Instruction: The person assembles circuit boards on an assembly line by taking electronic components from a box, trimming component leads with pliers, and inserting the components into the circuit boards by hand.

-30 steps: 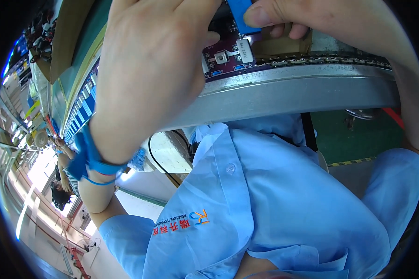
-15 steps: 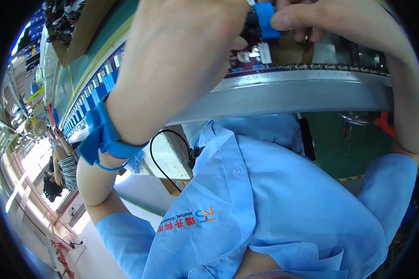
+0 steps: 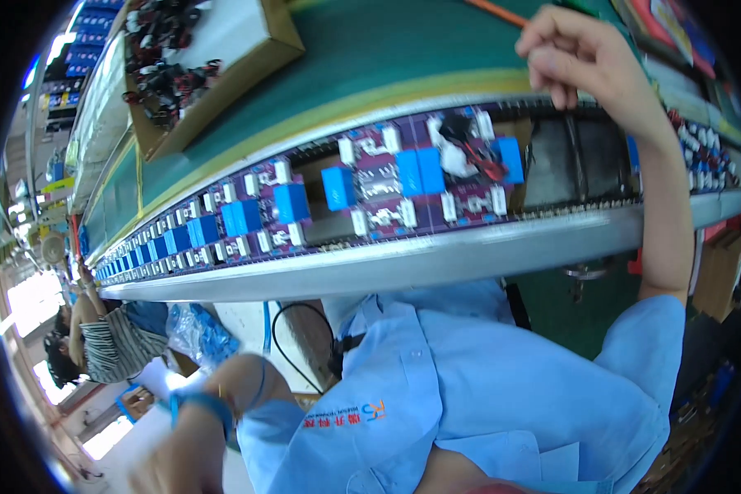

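In the head view, both hands had come away from the board. Half a second earlier they met near twelve o'clock, the right thumb against a blue block; now the left hand [image 3: 177, 457] was low, between seven and eight o'clock, and the right hand [image 3: 584, 64] was raised between one and two. The nearest purple circuit board [image 3: 431, 212] lay behind the grey metal rail [image 3: 469, 255], inward of the right hand on much the same bearing and clear of both hands. Its end blue block [image 3: 510, 159] and the black-and-white connector [image 3: 457, 159] with red wires showed plainly — fingers had covered much of that spot before. The row of boards now showed running off toward nine o'clock, and more of the cardboard box [image 3: 280, 37] had come into view near half past ten.

The right hand's fingers were loosely curled; an orange rod [image 3: 496, 10] ended at or just behind them, and whether they gripped it could not be told. The rod's far end was cut off at the top edge. The left hand was smeared by blur beyond its blue wristband [image 3: 210, 403] — how far open it was, or what it held, could not be told. The right forearm hid a stretch of the track.
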Demonstrator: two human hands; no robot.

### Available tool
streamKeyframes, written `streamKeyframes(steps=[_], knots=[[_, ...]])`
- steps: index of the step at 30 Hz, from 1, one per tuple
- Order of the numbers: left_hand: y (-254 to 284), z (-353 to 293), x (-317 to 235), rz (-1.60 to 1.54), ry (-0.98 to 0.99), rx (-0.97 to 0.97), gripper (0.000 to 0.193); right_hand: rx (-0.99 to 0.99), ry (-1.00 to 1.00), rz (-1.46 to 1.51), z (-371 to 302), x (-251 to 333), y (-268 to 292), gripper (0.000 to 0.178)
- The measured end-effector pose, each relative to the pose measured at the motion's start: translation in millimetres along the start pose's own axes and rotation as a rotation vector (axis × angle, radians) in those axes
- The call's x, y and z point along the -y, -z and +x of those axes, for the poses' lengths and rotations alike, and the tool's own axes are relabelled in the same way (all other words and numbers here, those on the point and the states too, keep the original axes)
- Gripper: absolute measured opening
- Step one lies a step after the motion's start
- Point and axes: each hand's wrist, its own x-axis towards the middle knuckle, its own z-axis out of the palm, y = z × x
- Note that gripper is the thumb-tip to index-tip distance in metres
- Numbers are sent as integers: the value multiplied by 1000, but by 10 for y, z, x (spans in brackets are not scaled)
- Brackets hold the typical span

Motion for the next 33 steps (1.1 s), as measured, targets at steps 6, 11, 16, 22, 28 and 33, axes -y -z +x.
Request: streamKeyframes(steps=[6,11,16,22,28,33], knots=[[-37,-185,-290,137,-196,-30,19,-133,167,101,62,269,-19,12],[57,-448,-666,122,-302,-79,22,3,398,-314,686,967,-634,12],[-12,-596,-848,88,-369,-127,24,-31,573,-701,1711,1185,-1268,25],[-49,-847,-1073,34,-401,-209,26,178,339,-809,2524,1138,-1868,40],[-149,-912,-1369,69,-379,-272,29,-202,369,-475,2238,1297,-1469,38],[271,-680,-715,160,-141,-372,27,-406,424,-350,2059,1254,-1124,24]])
